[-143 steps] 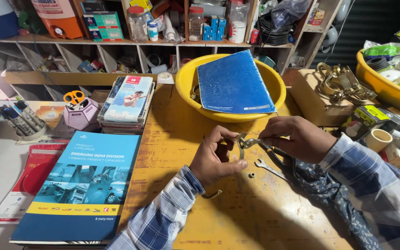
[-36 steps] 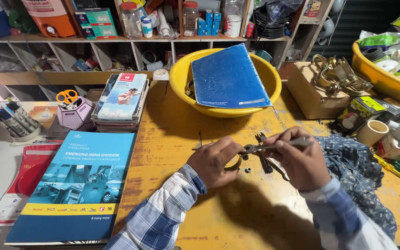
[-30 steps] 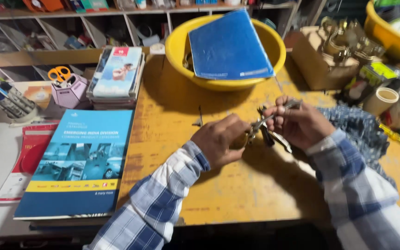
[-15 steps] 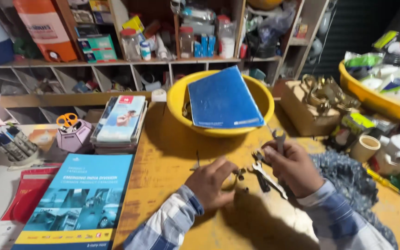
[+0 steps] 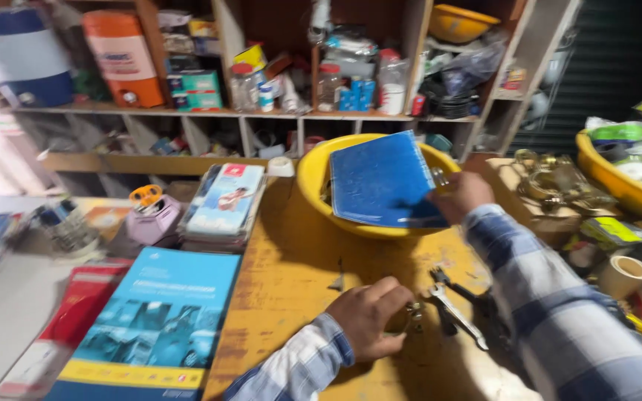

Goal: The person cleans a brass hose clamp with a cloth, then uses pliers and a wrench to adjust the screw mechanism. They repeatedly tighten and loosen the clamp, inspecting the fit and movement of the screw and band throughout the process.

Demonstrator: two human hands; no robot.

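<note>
Reaching away from the work, the right hand (image 5: 464, 194) has left the pliers (image 5: 451, 308) and gone up to the blue notebook (image 5: 382, 178) in the yellow basin (image 5: 313, 182), its fingers hidden behind the notebook's edge, so whether they grip it cannot be told. Half a second ago both hands met over the small metal part (image 5: 413, 315); now only the left hand (image 5: 369, 315) stays there, fingers curled around the part, which is blurred and mostly covered. One pair of pliers lies on the tabletop (image 5: 284, 289) just right of that hand, its handles running under the plaid sleeve (image 5: 551, 312). One small dark fastener (image 5: 337, 281) sits apart near the basin. Left of the hands lie one large blue book (image 5: 150, 327) and one stack of booklets (image 5: 224, 204).
</note>
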